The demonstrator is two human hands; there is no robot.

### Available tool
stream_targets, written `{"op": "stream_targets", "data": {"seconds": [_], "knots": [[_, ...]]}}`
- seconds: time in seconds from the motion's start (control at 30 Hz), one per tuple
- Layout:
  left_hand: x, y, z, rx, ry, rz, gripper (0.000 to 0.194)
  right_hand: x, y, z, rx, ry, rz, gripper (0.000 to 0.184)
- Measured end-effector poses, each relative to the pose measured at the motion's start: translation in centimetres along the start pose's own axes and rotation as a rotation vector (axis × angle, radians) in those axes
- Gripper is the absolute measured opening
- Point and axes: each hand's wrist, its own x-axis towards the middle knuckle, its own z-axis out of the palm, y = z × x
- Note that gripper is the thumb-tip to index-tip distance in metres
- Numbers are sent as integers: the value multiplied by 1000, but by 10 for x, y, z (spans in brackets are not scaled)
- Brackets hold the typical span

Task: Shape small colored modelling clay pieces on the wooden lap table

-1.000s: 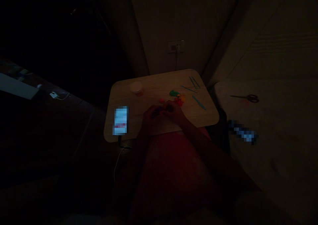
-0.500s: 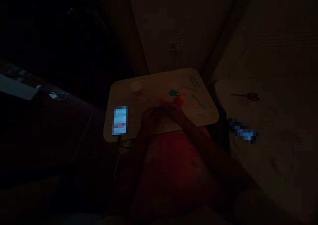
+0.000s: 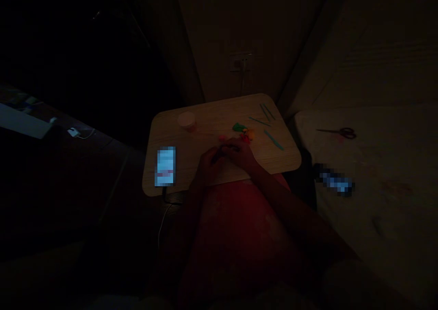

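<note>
In dim light my left hand [image 3: 208,162] and my right hand [image 3: 241,153] meet over the front of a small wooden table [image 3: 191,152]. Both have curled fingers pressed together around something small and dark that I cannot make out. Just beyond the fingers lies a small pink lump [image 3: 222,137]. Beside my right hand are soft-looking lumps, like modelling clay: a red one [image 3: 245,139], an orange one [image 3: 251,134] and a green one [image 3: 239,127]. Several thin teal sticks [image 3: 273,139] rest at the table's right side.
A lidded tub [image 3: 186,121] stands at the back left. A lit phone [image 3: 165,166] with a cable is at the left edge. On the pale surface to the right lie scissors [image 3: 345,133] and a dark blurred object [image 3: 335,181]. A wall socket [image 3: 241,62] is behind.
My left hand has shifted slightly and its fingers have changed position against my right hand. The things on the table stay where they were.
</note>
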Motion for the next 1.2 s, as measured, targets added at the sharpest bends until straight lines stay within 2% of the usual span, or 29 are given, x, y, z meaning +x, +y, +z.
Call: {"op": "stream_targets", "data": {"seconds": [0.13, 0.23, 0.43, 0.57, 0.7, 0.87, 1.07, 1.2], "knots": [[0, -1, -4, -79, -36, 9, 34, 1, 1, 0, -16, 25, -8, 32], [0, 1, -3, -52, -41, -12, 34, 2, 1, -1, -66, 41, -46, 31], [1, 2, 2, 6, 35, -63, 35, 0, 1, 1, -150, 34, -99, 31], [1, 1, 3, -18, 126, -126, 32, -1, 5, 3, -108, -22, -140, 34], [2, 5, 3, -22, 128, -164, 28, 0, 11, 1, -82, -125, -161, 34], [1, 14, 2, 70, 155, -182, 29, -2, 4, 0, -49, -152, -151, 37], [0, 8, 3, 197, 183, -122, 27, -8, -12, 5, -196, -159, -84, 47], [0, 4, 5, 266, 188, -81, 24, -6, -10, 7, -215, -100, -48, 40]]}}
